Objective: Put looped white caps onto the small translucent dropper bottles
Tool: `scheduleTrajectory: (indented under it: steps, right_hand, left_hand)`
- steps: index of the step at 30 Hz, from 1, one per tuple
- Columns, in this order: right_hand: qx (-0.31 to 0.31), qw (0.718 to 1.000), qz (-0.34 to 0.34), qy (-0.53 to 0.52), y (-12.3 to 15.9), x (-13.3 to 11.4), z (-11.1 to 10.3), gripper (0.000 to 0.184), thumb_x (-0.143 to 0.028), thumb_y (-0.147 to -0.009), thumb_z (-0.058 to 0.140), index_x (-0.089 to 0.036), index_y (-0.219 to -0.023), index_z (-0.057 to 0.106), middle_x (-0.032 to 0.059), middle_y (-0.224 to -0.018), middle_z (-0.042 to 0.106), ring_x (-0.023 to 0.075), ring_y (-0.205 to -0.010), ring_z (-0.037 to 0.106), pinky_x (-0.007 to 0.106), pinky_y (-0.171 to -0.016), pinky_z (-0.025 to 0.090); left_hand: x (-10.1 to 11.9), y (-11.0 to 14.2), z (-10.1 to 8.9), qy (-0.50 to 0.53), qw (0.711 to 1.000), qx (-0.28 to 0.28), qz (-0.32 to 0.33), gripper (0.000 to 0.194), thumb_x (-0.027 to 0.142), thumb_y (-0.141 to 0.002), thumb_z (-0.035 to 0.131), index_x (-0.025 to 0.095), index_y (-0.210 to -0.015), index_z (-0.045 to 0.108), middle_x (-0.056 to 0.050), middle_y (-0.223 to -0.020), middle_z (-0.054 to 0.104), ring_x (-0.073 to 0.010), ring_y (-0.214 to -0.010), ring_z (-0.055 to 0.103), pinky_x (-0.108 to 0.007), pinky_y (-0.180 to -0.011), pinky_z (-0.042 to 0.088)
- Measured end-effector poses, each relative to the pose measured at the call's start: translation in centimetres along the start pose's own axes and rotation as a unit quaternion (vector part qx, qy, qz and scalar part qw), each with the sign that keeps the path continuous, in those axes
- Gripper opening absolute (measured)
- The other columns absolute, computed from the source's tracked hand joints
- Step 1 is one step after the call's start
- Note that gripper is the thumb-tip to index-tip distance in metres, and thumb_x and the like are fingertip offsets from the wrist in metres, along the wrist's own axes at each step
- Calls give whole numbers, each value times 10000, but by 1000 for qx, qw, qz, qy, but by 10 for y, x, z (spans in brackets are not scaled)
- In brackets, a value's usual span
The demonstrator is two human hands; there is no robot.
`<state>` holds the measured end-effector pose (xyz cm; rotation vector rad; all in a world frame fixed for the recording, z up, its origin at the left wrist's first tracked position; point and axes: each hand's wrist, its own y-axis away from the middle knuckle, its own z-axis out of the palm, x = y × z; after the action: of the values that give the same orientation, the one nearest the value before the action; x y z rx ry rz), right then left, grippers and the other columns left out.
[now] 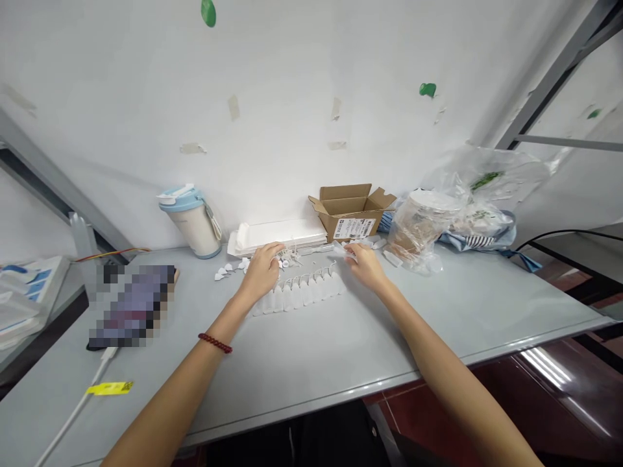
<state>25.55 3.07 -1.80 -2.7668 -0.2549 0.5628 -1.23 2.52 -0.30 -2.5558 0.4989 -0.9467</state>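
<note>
- Left hand (260, 272): grip apart, just beside small white plastic pieces (243, 264) on the table (311, 370)
- Right hand (365, 267): grip apparently clamped on a clear plastic strip (343, 251)
- White plastic bottles (296, 295): 1 row, between the 2 hands

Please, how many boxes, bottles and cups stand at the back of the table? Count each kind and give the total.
Open cardboard box: 1
Blue-lidded drink bottle: 1
Lidded cup in clear plastic: 1
Total: 3
</note>
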Motion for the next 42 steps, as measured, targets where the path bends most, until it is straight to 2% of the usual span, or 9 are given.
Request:
scheduleTrajectory:
  steps: [6,12,14,18,22,26,33,36,42]
  right_hand:
    - [35,991,-50,-118,8,-17,1,272,-160,-834,484,-129,-1089,575,129,-1002,655,233,-935,588,333,-754,468]
    - [62,973,-140,-174,19,-32,7,221,-220,-879,454,-194,-1076,552,100,-977,654,230,-880,604,369,-733,493]
    - [57,970,-152,-179,22,-34,10,212,-223,-886,457,-194,-1076,545,99,-955,650,230,-869,605,375,-734,498]
    - [57,965,-157,-203,24,-41,13,195,-224,-897,453,-187,-1063,548,106,-954,641,232,-866,601,384,-737,502]
    - [63,956,-158,-241,26,-56,12,192,-229,-899,456,-189,-1054,563,108,-975,643,233,-895,599,377,-736,501]
    - [25,945,-148,-289,33,-74,10,194,-238,-882,496,-184,-1054,569,97,-991,658,203,-870,612,329,-701,504]
    - [-13,933,-114,-342,40,-79,11,203,-277,-876,515,-186,-1047,574,87,-1034,656,184,-916,609,316,-740,490]
    - [-22,925,-106,-363,40,-79,8,205,-290,-875,521,-188,-1043,579,87,-1046,652,185,-939,604,319,-753,483]
    - [-34,918,-120,-377,42,-83,1,206,-278,-873,527,-187,-1049,584,83,-1042,653,176,-916,600,318,-759,474]
  left_hand:
    - [-2,13,-1,93,993,39,-69,459,88,-771,384,174,-1162,608,-97,-1285,571,-217,-1096,588,-389,-860,526]
    - [9,12,-15,143,982,113,-49,438,103,-811,405,188,-1197,592,-88,-1333,534,-217,-1214,513,-381,-969,472]
    - [8,11,-14,151,981,114,-44,428,105,-815,414,184,-1195,595,-91,-1332,535,-216,-1248,485,-384,-1013,443]
    - [5,14,-6,137,986,82,-58,430,89,-789,453,159,-1186,602,-115,-1303,558,-236,-1214,518,-428,-1033,430]
    - [13,20,-2,174,975,129,-52,258,175,-835,497,166,-1018,678,-106,-1118,663,-219,-1065,614,-393,-924,519]
    - [30,30,2,224,960,156,-60,153,223,-817,566,165,-831,707,-81,-918,706,-191,-876,667,-332,-777,575]
    - [48,40,4,290,937,184,-63,106,208,-767,637,158,-837,699,-63,-908,686,-165,-848,666,-291,-764,584]
    - [51,41,2,266,943,196,-32,99,175,-785,617,165,-843,696,-55,-907,692,-158,-849,670,-293,-776,584]
    - [46,40,-1,109,958,260,54,133,108,-797,592,181,-807,703,-37,-858,712,-156,-816,673,-296,-750,583]
